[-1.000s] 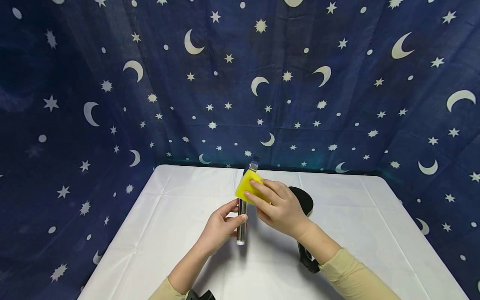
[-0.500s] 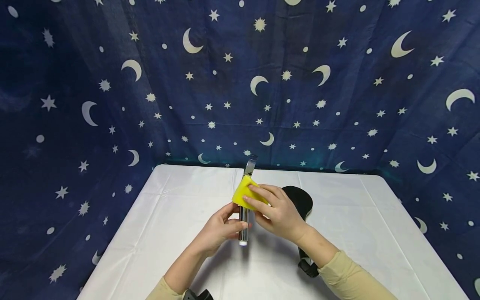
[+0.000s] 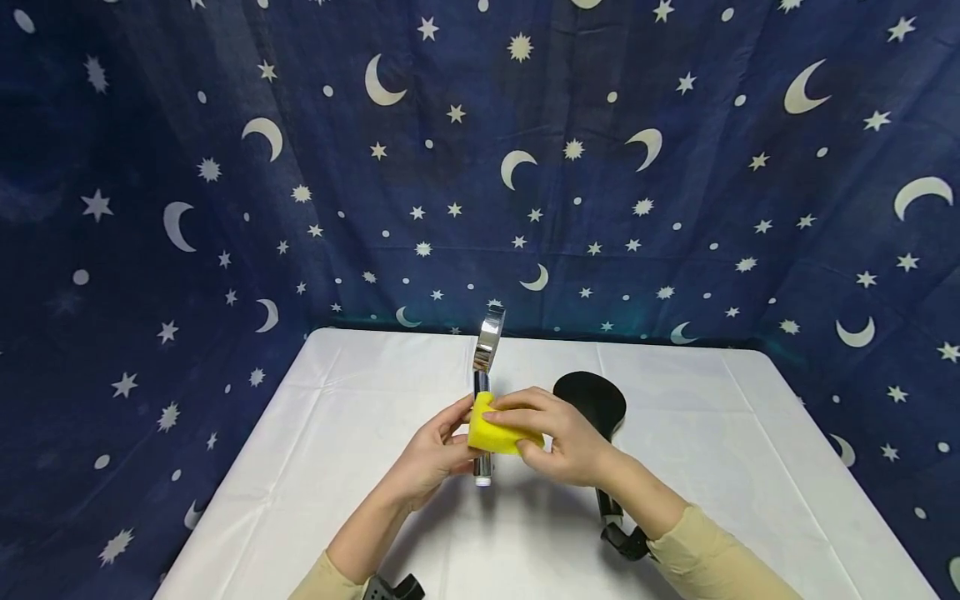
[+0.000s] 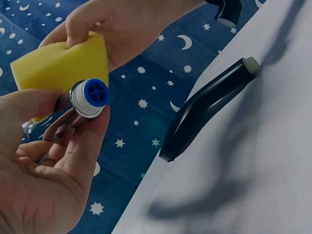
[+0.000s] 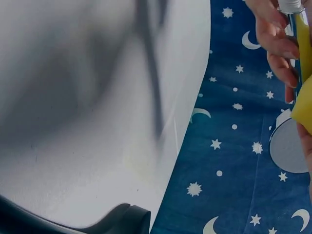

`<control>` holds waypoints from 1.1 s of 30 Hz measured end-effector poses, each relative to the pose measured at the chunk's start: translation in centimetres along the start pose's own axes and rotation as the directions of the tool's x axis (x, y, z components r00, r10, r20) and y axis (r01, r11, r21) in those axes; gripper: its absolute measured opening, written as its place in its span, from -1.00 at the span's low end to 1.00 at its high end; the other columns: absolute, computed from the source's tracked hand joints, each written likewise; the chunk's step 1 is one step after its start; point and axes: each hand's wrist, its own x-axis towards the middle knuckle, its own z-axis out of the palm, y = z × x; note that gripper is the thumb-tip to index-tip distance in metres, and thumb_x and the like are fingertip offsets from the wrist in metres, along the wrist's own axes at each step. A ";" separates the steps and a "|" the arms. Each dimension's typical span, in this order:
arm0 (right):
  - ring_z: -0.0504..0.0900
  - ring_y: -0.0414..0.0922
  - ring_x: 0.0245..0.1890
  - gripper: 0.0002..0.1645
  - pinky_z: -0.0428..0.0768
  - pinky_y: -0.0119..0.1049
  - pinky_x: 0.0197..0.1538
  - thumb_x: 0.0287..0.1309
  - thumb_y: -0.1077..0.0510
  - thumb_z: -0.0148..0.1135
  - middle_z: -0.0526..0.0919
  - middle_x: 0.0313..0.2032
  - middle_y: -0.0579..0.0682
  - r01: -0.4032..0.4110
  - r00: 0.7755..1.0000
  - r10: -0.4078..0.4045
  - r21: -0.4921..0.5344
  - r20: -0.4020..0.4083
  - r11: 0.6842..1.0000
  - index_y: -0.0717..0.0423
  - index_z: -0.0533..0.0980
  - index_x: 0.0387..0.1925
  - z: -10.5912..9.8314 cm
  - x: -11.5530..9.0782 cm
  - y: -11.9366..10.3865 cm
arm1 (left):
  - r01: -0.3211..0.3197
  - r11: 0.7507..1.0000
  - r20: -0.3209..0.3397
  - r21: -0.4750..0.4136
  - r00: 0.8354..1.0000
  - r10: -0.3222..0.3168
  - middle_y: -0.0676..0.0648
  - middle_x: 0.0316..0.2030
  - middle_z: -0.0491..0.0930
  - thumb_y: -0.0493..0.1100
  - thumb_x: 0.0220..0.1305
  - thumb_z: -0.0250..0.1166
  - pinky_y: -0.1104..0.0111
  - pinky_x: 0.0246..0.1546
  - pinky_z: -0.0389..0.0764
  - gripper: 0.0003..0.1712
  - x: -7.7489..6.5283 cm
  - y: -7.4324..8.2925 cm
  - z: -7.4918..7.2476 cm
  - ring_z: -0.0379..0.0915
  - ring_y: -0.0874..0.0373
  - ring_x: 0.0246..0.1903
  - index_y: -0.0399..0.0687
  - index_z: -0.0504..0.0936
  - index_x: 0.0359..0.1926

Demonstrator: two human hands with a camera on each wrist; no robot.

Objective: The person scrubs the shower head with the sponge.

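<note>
A chrome hand shower head [image 3: 488,337] is held up over the table, its head away from me and its white threaded end [image 4: 92,97] with a blue insert near me. My left hand [image 3: 429,460] grips its handle between thumb and fingers. In my right hand [image 3: 562,440] is a yellow sponge [image 3: 504,432], pinched and folded against the lower handle close to the left fingertips. The left wrist view shows the sponge [image 4: 63,63] right behind the threaded end. At the right wrist view's edge, the shower head's round face [image 5: 288,146] shows below the sponge [image 5: 304,105].
A black hand shower head [image 3: 592,400] lies on the white-covered table [image 3: 375,375] to the right, its handle partly hidden beneath my right forearm. Behind the table hangs a dark blue curtain [image 3: 450,167] with moons and stars. A black wrist device [image 3: 393,588] shows at the lower edge.
The sponge has moved down the handle toward the threaded end with my right hand, uncovering the upper handle. The chrome shower head has turned slightly, and my left hand still grips it.
</note>
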 end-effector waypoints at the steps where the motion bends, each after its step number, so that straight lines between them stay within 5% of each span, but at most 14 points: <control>1: 0.55 -0.06 0.14 -0.36 0.61 -0.16 0.08 0.05 0.30 0.25 0.60 0.18 -0.04 0.001 1.000 -0.001 0.007 0.007 1.000 -0.04 0.63 0.23 0.0 0.0 -0.1 | -0.003 1.000 0.002 0.002 1.000 0.003 -0.21 0.33 0.30 -0.31 0.35 0.36 0.26 -0.11 0.71 -0.10 0.0 0.0 -0.1 0.61 -0.01 0.07 0.03 0.14 0.59; 5: 0.52 -0.04 0.12 -0.38 0.60 -0.14 0.08 0.04 0.26 0.30 0.59 0.19 -0.02 0.054 0.998 -0.053 -0.064 0.022 0.996 -0.09 0.66 0.20 -0.3 0.5 0.1 | -0.010 1.000 0.019 0.017 1.000 0.009 -0.22 0.32 0.31 -0.29 0.36 0.37 0.26 -0.12 0.71 -0.10 0.1 0.0 -0.2 0.63 0.01 0.04 0.03 0.14 0.60; 8: 0.54 0.01 0.07 -0.43 0.60 -0.10 0.08 0.08 0.25 0.28 0.61 0.16 0.01 0.145 0.989 -0.141 -0.223 0.032 0.964 -0.12 0.68 0.17 -0.7 1.2 0.6 | -0.008 0.999 0.020 0.032 1.000 0.007 -0.22 0.28 0.34 -0.27 0.35 0.38 0.27 -0.16 0.71 -0.12 0.1 -0.1 -0.1 0.65 0.04 -0.05 0.07 0.19 0.58; 10: 0.57 0.04 0.03 -0.48 0.60 -0.07 0.08 0.16 0.23 0.23 0.62 0.13 0.03 0.213 0.976 -0.212 -0.356 0.043 0.910 -0.12 0.68 0.16 -0.9 1.7 0.9 | -0.004 0.999 0.009 0.043 1.000 0.004 -0.22 0.24 0.37 -0.27 0.33 0.39 0.27 -0.19 0.71 -0.14 0.1 -0.3 0.1 0.65 0.06 -0.08 0.07 0.23 0.57; 13: 0.61 0.07 -0.05 -0.58 0.62 -0.06 0.01 0.33 0.21 0.15 0.65 0.09 0.05 0.301 0.941 -0.337 -0.563 0.042 0.770 -0.08 0.68 0.15 -1.1 2.3 1.3 | 0.000 0.999 -0.021 0.055 1.000 0.001 -0.22 0.20 0.40 -0.28 0.30 0.42 0.30 -0.24 0.70 -0.14 0.0 -0.4 0.5 0.64 0.08 -0.12 0.05 0.26 0.55; 15: 0.63 0.08 -0.09 -0.62 0.63 -0.07 -0.05 0.42 0.21 0.11 0.67 0.07 0.05 0.306 0.916 -0.401 -0.673 0.015 0.673 -0.05 0.68 0.15 -1.0 2.6 1.3 | -0.005 0.998 -0.044 0.059 0.999 0.007 -0.22 0.16 0.40 -0.29 0.28 0.43 0.32 -0.26 0.68 -0.13 0.0 -0.3 0.8 0.63 0.08 -0.14 0.05 0.26 0.54; 17: 0.63 0.09 -0.09 -0.63 0.62 -0.08 -0.09 0.43 0.21 0.11 0.68 0.06 0.07 0.270 0.907 -0.421 -0.727 -0.029 0.632 -0.02 0.68 0.14 -0.8 2.7 1.1 | -0.014 0.998 -0.064 0.065 0.998 0.018 -0.21 0.14 0.41 -0.28 0.27 0.44 0.33 -0.27 0.67 -0.12 0.1 -0.1 1.1 0.60 0.10 -0.17 0.04 0.27 0.54; 19: 0.62 0.11 -0.07 -0.60 0.63 -0.06 -0.07 0.39 0.20 0.09 0.67 0.08 0.10 0.235 0.917 -0.393 -0.718 -0.059 0.655 -0.01 0.68 0.15 -0.5 2.7 0.7 | -0.026 0.997 -0.090 0.079 0.995 0.033 -0.21 0.11 0.41 -0.27 0.27 0.45 0.36 -0.29 0.66 -0.13 0.2 0.2 1.3 0.56 0.13 -0.21 0.06 0.28 0.53; 23: 0.60 0.12 -0.01 -0.49 0.63 -0.04 0.01 0.17 0.22 0.10 0.66 0.09 0.11 0.219 0.958 -0.286 -0.560 -0.034 0.799 -0.04 0.69 0.13 0.2 2.7 0.0 | -0.051 0.996 -0.135 0.071 0.989 0.060 -0.19 0.10 0.41 -0.30 0.29 0.42 0.45 -0.37 0.55 -0.14 0.2 0.3 1.2 0.45 0.17 -0.34 0.06 0.27 0.53; 26: 0.59 0.10 0.02 -0.45 0.63 -0.05 0.06 0.05 0.25 0.15 0.66 0.07 0.07 0.241 0.966 -0.257 -0.451 0.028 0.860 -0.06 0.71 0.10 0.5 2.6 -0.5 | -0.064 0.995 -0.154 0.074 0.985 0.075 -0.20 0.12 0.38 -0.33 0.29 0.42 0.49 -0.39 0.49 -0.12 0.2 0.1 0.9 0.43 0.17 -0.34 0.06 0.24 0.54; 29: 0.58 0.07 0.04 -0.45 0.64 -0.09 0.05 -0.02 0.26 0.27 0.66 0.07 0.04 0.270 0.962 -0.259 -0.447 0.087 0.853 -0.08 0.72 0.08 0.4 2.7 -0.6 | -0.076 0.987 -0.166 0.140 0.981 0.099 -0.20 0.14 0.38 -0.29 0.28 0.44 0.46 -0.30 0.58 -0.12 0.2 -0.1 0.9 0.52 0.11 -0.20 -0.01 0.23 0.53; 33: 0.57 0.04 0.06 -0.51 0.63 -0.13 0.01 0.04 0.20 0.47 0.65 0.09 0.00 0.324 0.946 -0.278 -0.553 0.168 0.768 -0.04 0.71 0.09 0.0 3.2 -0.6 | -0.077 0.962 -0.191 0.262 0.973 0.130 -0.18 0.02 0.50 -0.24 0.27 0.44 0.39 -0.26 0.64 -0.29 0.2 -0.4 1.1 0.52 0.03 -0.13 -0.12 0.41 0.40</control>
